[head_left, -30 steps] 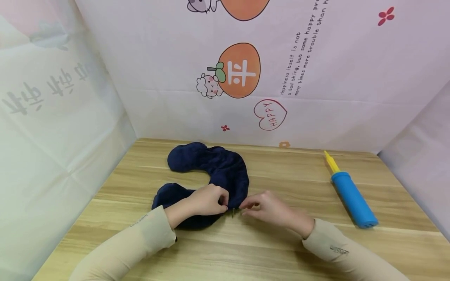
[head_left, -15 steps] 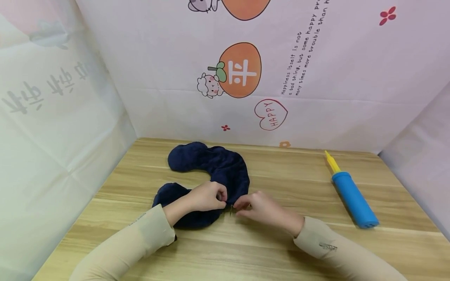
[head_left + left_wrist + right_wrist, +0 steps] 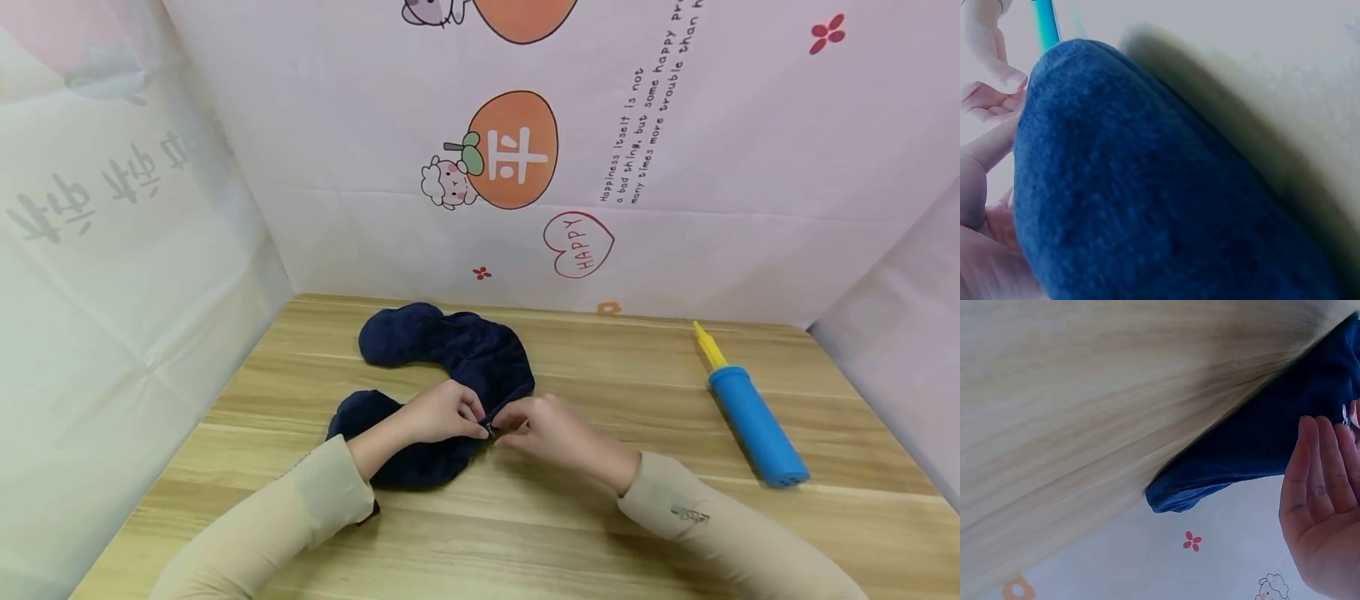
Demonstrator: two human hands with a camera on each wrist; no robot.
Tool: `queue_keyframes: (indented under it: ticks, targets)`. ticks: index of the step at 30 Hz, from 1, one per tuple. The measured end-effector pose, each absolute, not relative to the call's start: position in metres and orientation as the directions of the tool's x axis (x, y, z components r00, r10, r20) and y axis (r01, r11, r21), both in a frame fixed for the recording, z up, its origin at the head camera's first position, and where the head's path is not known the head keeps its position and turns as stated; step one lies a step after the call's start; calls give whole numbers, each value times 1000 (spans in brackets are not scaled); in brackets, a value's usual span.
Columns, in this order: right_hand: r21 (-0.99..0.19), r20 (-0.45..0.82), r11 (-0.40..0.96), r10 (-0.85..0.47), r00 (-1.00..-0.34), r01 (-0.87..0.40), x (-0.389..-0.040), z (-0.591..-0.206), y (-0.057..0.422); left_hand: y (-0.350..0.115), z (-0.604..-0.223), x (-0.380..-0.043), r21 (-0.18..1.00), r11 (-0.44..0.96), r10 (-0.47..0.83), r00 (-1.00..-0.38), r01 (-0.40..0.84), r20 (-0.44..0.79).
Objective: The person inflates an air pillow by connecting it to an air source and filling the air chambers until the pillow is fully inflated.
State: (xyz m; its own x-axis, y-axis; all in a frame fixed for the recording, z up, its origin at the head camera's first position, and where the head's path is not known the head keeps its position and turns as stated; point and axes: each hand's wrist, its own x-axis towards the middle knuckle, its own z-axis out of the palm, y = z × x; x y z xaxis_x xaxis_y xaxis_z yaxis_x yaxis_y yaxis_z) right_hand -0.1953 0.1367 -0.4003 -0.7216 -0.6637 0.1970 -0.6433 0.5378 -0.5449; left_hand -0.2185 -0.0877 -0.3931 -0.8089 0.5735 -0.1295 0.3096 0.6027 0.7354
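Observation:
A navy plush U-shaped neck pillow (image 3: 487, 354), limp and wrinkled, lies on the table with its opening to the left. At its near right edge hangs a small metal zipper pull (image 3: 490, 432), between the fingertips of both hands. Just left of the pull, my left hand (image 3: 438, 414) pinches the pillow's edge between thumb and index finger. My right hand (image 3: 551, 429) pinches the edge from the other side, close against the pull; its exact contact is partly hidden. The pillow's near arm (image 3: 1147, 175) fills much of the left wrist view.
A blue hand air pump (image 3: 757, 425) with a yellow nozzle (image 3: 708, 343) lies on the right of the wooden table (image 3: 637, 533). White printed cloth (image 3: 360, 225) rises behind the table and along both sides.
My right hand has moved left and slightly up, close to the left one. Both hands have lifted the pillow's edge and zipper pull a little, creasing the fabric.

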Motion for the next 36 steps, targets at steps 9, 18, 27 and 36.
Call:
queue_keyframes:
  ticks: [9, 18, 27, 36]
  targets:
    - [-382, 323, 555, -669, -670, -739, -200, -406, 127, -88, -395, -221, 742, 593, 555, -826, 311, -97]
    - [-330, 405, 561, -643, -651, -759, -205, -410, 123, -91, -393, -222, 775, 563, 556, -826, 288, -97]
    - [-534, 276, 511, -648, -710, -673, -211, -406, 131, -90, -390, -220, 766, 570, 562, -821, 297, -99]
    - [-703, 121, 504, -611, -782, -502, -215, -404, 140, -84, -389, -217, 730, 605, 571, -813, 319, -118]
